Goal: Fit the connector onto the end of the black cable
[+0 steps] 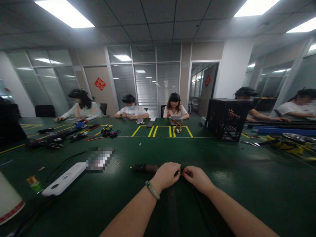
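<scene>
A dark cylindrical tool with a small metal tip at its left end, resembling an electric screwdriver, lies crosswise in front of me. My left hand, with a bracelet on its wrist, is closed at the tool's right end and hides that part. Close beside it, my right hand is pinched, fingertips almost meeting those of the left. A thin black cable comes out below the right hand and runs toward me. The small spot between the fingertips is too dark to make out.
Left of me lie a white power strip, a small green bottle and a white cup. Cables and connectors lie farther back. A black computer case stands at the right. Several people sit around the green table.
</scene>
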`<action>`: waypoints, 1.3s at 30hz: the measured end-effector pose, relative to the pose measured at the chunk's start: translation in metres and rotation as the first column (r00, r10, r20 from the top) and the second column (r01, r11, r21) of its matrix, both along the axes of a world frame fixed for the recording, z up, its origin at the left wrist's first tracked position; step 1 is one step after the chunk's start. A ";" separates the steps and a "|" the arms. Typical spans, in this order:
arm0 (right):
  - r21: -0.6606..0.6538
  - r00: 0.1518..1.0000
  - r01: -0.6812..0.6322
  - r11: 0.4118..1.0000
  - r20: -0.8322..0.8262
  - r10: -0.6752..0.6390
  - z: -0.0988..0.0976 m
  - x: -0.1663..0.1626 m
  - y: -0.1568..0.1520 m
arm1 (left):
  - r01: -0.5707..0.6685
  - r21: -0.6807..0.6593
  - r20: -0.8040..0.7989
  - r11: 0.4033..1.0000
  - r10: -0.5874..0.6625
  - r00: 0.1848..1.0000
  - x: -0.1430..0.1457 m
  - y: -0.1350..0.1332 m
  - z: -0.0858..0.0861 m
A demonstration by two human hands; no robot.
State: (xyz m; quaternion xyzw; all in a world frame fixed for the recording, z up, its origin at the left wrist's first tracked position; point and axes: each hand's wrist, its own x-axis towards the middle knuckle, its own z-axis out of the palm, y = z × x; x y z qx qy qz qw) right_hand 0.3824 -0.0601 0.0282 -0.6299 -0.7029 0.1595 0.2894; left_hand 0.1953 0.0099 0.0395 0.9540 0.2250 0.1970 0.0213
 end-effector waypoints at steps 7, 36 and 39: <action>-0.056 0.999 -0.008 0.998 -0.035 0.006 0.001 0.001 0.003 | 0.023 -0.038 0.004 0.999 -0.022 1.000 0.001 0.005 -0.002; -0.143 0.993 0.008 0.990 -0.117 -0.025 -0.013 0.013 0.015 | 0.003 -0.210 0.081 0.978 0.014 0.997 0.005 0.015 -0.008; -0.139 0.991 0.006 0.990 -0.133 -0.025 -0.014 0.012 0.016 | 0.000 -0.217 0.069 0.976 0.015 0.997 0.005 0.015 -0.007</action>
